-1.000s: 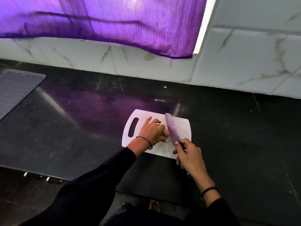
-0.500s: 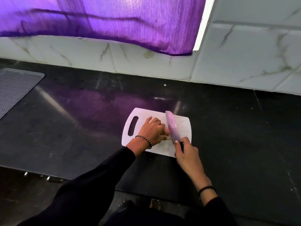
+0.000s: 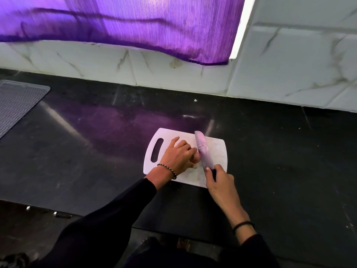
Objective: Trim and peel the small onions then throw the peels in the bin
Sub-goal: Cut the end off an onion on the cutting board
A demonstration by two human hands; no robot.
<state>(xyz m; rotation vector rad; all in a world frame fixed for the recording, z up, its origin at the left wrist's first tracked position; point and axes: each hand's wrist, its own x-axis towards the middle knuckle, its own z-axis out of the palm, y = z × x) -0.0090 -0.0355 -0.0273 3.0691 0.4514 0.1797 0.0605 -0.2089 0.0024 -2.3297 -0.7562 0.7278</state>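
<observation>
Trimming looks barely begun: my left hand (image 3: 179,155) holds an onion (image 3: 196,158), my right hand (image 3: 220,182) grips the knife (image 3: 202,149); peeling, binning remain.

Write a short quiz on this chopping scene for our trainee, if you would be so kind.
1. Which hand grips the knife over the board? A) left B) right C) both
2. True or false: the left hand holds an onion down on the board.
3. Fill in: the board's slot is at its ___ end.

Key
1. B, the right hand.
2. True.
3. Left.
</observation>
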